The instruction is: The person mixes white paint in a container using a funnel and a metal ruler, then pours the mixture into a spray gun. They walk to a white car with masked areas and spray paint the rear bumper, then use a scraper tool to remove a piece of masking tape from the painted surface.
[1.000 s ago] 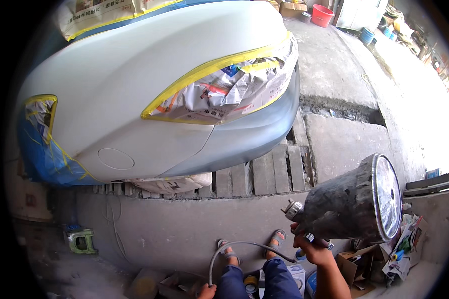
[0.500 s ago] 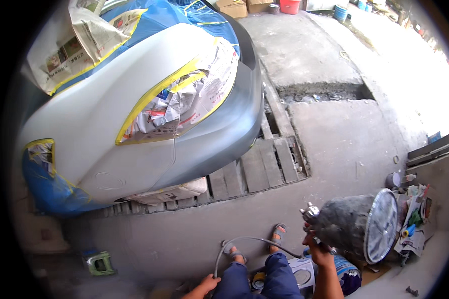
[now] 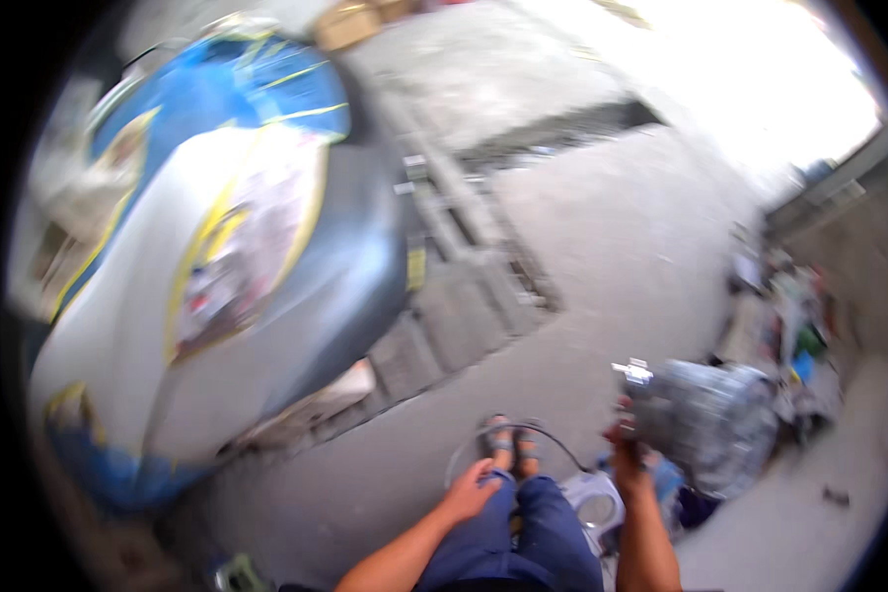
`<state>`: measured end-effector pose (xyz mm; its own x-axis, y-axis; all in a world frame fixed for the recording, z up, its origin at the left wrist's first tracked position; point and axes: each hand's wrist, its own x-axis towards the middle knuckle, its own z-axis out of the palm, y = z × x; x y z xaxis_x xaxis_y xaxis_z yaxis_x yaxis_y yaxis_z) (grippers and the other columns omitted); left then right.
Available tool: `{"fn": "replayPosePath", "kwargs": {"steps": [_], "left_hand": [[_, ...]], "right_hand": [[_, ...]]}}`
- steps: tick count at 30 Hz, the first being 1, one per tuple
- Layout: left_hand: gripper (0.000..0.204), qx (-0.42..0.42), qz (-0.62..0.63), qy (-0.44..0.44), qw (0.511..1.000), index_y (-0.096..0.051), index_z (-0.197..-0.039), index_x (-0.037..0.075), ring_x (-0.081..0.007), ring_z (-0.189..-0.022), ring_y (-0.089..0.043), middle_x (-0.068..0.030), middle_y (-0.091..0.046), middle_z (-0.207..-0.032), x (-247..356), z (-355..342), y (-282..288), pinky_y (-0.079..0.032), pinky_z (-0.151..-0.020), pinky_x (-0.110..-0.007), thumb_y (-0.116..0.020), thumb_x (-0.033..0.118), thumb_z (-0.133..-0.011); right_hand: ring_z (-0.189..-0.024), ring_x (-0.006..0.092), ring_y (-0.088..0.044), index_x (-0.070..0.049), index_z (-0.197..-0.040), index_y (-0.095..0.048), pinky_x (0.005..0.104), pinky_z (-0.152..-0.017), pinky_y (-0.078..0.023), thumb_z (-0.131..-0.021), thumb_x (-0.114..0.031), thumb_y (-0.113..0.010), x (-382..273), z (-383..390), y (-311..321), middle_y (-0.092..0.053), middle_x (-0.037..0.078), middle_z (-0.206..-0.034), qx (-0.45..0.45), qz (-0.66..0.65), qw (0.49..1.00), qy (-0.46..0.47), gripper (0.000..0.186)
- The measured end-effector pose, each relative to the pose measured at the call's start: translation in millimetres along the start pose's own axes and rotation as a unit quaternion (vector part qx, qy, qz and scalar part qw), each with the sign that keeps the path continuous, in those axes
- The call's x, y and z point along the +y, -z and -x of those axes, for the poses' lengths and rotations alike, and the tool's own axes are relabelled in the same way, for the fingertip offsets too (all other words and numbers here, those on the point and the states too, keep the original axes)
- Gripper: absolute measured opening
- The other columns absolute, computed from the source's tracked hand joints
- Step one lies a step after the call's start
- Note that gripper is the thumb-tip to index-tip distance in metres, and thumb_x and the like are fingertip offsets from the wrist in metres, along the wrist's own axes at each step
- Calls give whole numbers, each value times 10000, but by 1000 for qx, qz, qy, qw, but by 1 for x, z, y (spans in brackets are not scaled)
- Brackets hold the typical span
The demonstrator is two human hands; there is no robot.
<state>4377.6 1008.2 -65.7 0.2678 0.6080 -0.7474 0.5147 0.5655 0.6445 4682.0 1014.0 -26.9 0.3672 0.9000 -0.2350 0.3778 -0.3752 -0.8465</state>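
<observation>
My right hand grips a dark spray gun with a large cup at lower right; the picture is smeared by motion. My left hand, low in the middle, has curled fingers on a thin hose that arches over my sandalled feet toward the gun. Left of me stands a vehicle's pale body panel with a darker lower band, newspaper masking edged in yellow tape, and blue plastic sheeting.
Concrete slats and a broken trench border the concrete floor. Cardboard boxes stand at the back. A heap of paper and litter lies by the right wall. A white appliance-like object is beside my legs.
My view has swung right, shifting the vehicle leftward and tilting it. My feet are closer together. My left hand has risen and moved right; the spray gun stays in my right hand.
</observation>
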Motion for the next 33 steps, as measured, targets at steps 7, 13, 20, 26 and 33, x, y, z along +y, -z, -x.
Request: {"fn": "replayPosePath", "kwargs": {"steps": [7,13,20,26,33], "left_hand": [[557,-137,-187,-272,934,-390,-1316,33,-232,-1182,-464,-123,-489,-1269,83,-25,-9,-369,-985,-381,-617,242,-852],[755,-193,58,-251,947,-292,-1371,36,-206,-1233,-396,-81,-413,-1336,125,-36,-22,-298,-1034,-357,-660,407,-826],[721,-225,83,-173,955,-316,-1355,18,-210,-1238,-404,-87,-410,-1350,188,-96,-68,-312,-1034,-364,-666,364,-829],[665,-259,145,-45,954,-300,-1372,60,-242,-1266,-394,-89,-396,-1365,223,-148,-137,-312,-1051,-394,-609,339,-854],[684,-353,74,-31,932,-263,-1404,103,-267,-1305,-333,-94,-323,-1416,220,-166,-173,-279,-1070,-423,-528,394,-845]], "right_hand": [[-1062,220,-471,-47,-1251,-486,320,-906,-373,-889,-194,-575,-2,3,-53,-491,100,-1137,29,-191,970,151,401],[-1222,321,-448,-7,-1351,-366,355,-1002,-371,-850,-140,-580,-38,-15,-51,-443,196,-1318,4,-225,959,171,561],[-1288,379,-355,-31,-1403,-284,377,-1038,-333,-800,-123,-565,-7,-55,-4,-334,216,-1402,53,-256,946,194,672],[-1287,384,-342,3,-1374,-311,462,-1018,-318,-723,-54,-578,54,-86,28,-289,217,-1421,109,-186,970,110,706],[-1265,388,-358,-1,-1344,-335,481,-1012,-321,-684,-139,-640,91,-49,47,-328,211,-1383,263,-157,948,92,740]]}}
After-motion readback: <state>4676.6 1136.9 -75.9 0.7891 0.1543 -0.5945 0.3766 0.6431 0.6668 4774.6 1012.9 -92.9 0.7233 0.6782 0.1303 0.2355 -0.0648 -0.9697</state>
